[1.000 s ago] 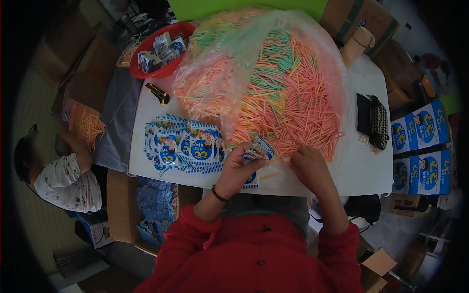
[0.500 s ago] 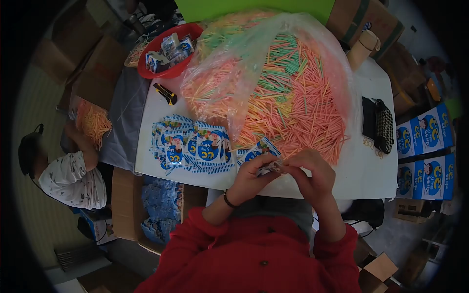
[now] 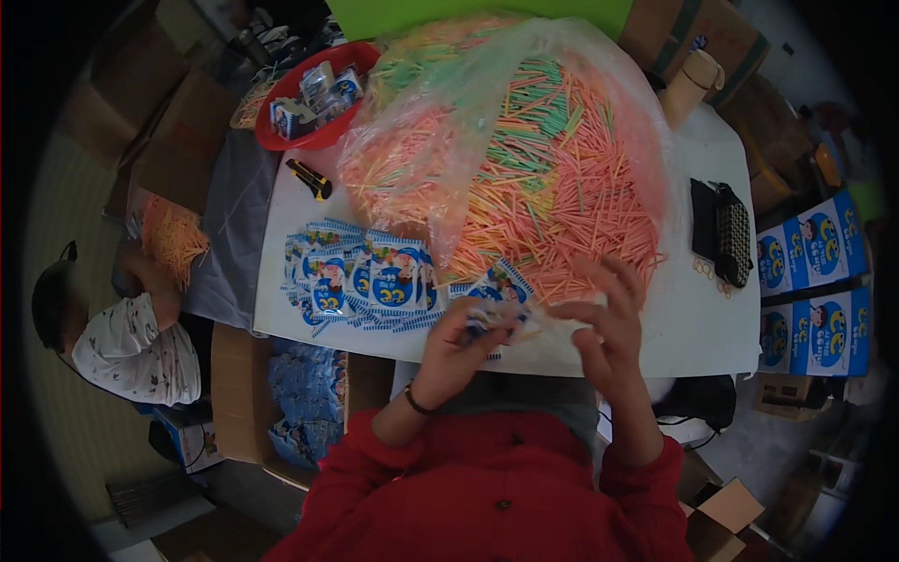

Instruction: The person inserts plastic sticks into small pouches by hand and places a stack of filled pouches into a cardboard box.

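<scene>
My left hand [image 3: 451,348] is closed on a small blue-and-white printed packet [image 3: 491,320], held above the table's front edge. To its right my right hand [image 3: 609,328] has its fingers apart and appears to hold nothing; they are slightly blurred. Just behind the held packet lies another printed packet [image 3: 507,281]. A pile of the same packets [image 3: 393,279] spreads to the left of my hands. Beyond them, a big clear plastic bag [image 3: 473,140] lies open, full of thin pink, yellow and green sticks [image 3: 599,201].
A red bowl [image 3: 272,134] with packets and a box cutter [image 3: 311,180] are at the table's left. A pouch [image 3: 734,234] and a beige bottle [image 3: 691,86] lie right. A carton of packets [image 3: 239,393] stands below. Another person [image 3: 140,342] sits left. Printed boxes [image 3: 813,245] are stacked right.
My right hand has come away from the packet, and its fingers have spread. My left hand still holds the packet, slightly further left. The whole view has shifted a little.
</scene>
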Tool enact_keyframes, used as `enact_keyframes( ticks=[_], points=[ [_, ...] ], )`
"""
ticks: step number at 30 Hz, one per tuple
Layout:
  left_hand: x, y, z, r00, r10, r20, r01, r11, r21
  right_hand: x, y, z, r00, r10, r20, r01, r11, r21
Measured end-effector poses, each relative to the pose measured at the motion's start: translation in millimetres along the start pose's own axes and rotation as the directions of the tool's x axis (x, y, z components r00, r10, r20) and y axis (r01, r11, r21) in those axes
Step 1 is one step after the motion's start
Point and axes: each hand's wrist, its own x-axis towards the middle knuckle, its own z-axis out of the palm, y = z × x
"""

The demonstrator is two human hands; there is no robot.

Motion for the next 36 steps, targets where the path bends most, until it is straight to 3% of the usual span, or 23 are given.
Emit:
enact_keyframes(
  ticks=[1, 2, 3, 4, 5, 6, 7, 8, 9, 10, 12, 14, 16, 19, 23, 25, 29, 31, 32, 34, 35, 36],
  points=[
    [1, 10, -4, 0.989, -0.008, -0.147, 0.021, 0.996, 0.084, -5, 12, -7, 1.0, 0.013, 0.005, -0.013, 1.0, -0.021],
    [5, 20, -12, 0.957, -0.003, -0.29, 0.053, 0.985, 0.165, -12, 30, -14, 0.972, 0.168, -0.164, -0.148, 0.981, 0.128],
    [11, 16, -28, 0.919, 0.161, -0.359, 0.003, 0.909, 0.416, -19, 46, -22, 0.891, 0.331, -0.309, -0.243, 0.925, 0.291],
    [17, 12, -44, 0.863, 0.337, -0.376, -0.02, 0.767, 0.641, -24, 58, -32, 0.888, 0.333, -0.316, -0.253, 0.929, 0.269],
    [19, 16, -56, 0.857, 0.456, -0.24, -0.018, 0.492, 0.87, -30, 69, -43, 0.854, 0.396, -0.336, -0.319, 0.91, 0.264],
    [21, 20, -66, 0.849, 0.523, -0.073, -0.01, 0.154, 0.988, -34, 76, -52, 0.816, 0.457, -0.353, -0.383, 0.886, 0.262],
    [25, 19, -68, 0.849, 0.523, -0.076, 0.05, 0.064, 0.997, -37, 79, -59, 0.816, 0.454, -0.359, -0.386, 0.889, 0.247],
    [26, 17, -65, 0.85, 0.522, -0.074, 0.042, 0.074, 0.996, -38, 81, -63, 0.865, 0.41, -0.289, -0.406, 0.911, 0.074],
    [27, 21, -59, 0.798, 0.602, -0.04, 0.068, -0.024, 0.997, -39, 82, -66, 0.903, 0.376, -0.209, -0.402, 0.911, -0.096],
    [27, 23, -54, 0.74, 0.672, 0.004, 0.105, -0.121, 0.987, -38, 82, -69, 0.9, 0.379, -0.215, -0.406, 0.908, -0.101],
    [21, 20, -42, 0.771, 0.632, 0.08, 0.029, -0.161, 0.987, -35, 82, -69, 0.956, 0.238, 0.171, -0.169, 0.925, -0.341],
    [20, 17, -28, 0.794, 0.589, 0.15, -0.036, -0.201, 0.979, -36, 89, -55, 0.952, 0.178, 0.249, -0.085, 0.935, -0.344],
    [28, 13, -15, 0.921, 0.363, 0.144, -0.146, -0.022, 0.989, -28, 86, -38, 0.923, 0.106, 0.37, 0.047, 0.924, -0.381],
    [39, 11, -4, 0.957, 0.27, 0.108, -0.099, -0.046, 0.994, -16, 81, -7, 0.907, 0.026, 0.421, 0.103, 0.954, -0.281],
    [47, 6, -11, 0.942, 0.307, 0.137, -0.14, -0.014, 0.99, -12, 80, 33, 0.896, -0.003, 0.444, 0.175, 0.922, -0.346],
    [50, 10, -13, 0.974, 0.212, 0.078, -0.118, 0.184, 0.976, -5, 83, 42, 0.865, -0.036, 0.5, 0.23, 0.916, -0.33],
    [51, 7, -19, 0.969, 0.231, 0.085, -0.144, 0.253, 0.957, 1, 87, 54, 0.833, -0.019, 0.553, 0.273, 0.884, -0.38],
    [51, 8, -19, 0.965, 0.25, 0.079, -0.203, 0.52, 0.83, 0, 90, 60, 0.818, -0.036, 0.574, 0.299, 0.879, -0.371],
    [50, 9, -17, 0.963, 0.257, 0.084, -0.211, 0.519, 0.828, -1, 93, 61, 0.821, -0.037, 0.569, 0.301, 0.876, -0.378],
    [44, 12, -13, 0.983, 0.153, -0.097, -0.08, 0.847, 0.525, -5, 95, 57, 0.835, 0.017, 0.549, 0.185, 0.933, -0.31],
    [43, 12, -15, 0.981, 0.162, -0.106, -0.084, 0.849, 0.522, -6, 97, 53, 0.832, 0.007, 0.554, 0.198, 0.93, -0.309],
    [42, 10, -17, 0.986, 0.085, -0.143, -0.031, 0.939, 0.342, -5, 97, 47, 0.812, 0.135, 0.567, 0.018, 0.967, -0.255]
  ],
)
